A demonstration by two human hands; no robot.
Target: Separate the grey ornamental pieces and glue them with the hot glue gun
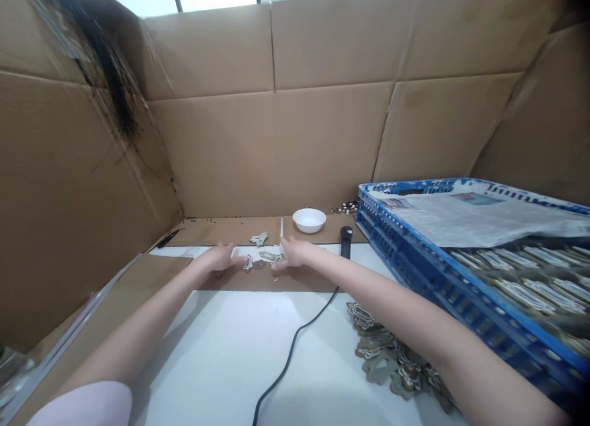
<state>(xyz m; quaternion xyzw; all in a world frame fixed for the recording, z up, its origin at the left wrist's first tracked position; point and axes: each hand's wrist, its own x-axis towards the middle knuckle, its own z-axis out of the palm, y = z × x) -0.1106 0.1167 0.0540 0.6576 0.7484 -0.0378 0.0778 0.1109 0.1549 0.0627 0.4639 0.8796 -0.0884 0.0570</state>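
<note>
My left hand [220, 258] rests low over a brown cardboard strip, one digit stretched out to the edge of a small ornate cut-out piece [247, 263]. Facing it, my right hand [296, 254] has its thumb and fingers apart beside another outlined piece [278, 259]. Between the hands lies a greyish flat piece [266, 255]. Just beyond them is a small pile of similar pieces [259, 238]. A thin white strip [281, 227] stands out above my right fingertips; whether they touch it I cannot tell.
A white bowl [310, 220] sits at the back, with a black handheld tool [346, 241] and its cable [295, 340] nearby. More ornate pieces [382, 346] are heaped under my right forearm. At right stands a blue crate [391, 241] with newspaper [470, 214]. Cardboard walls [322, 131] surround the table.
</note>
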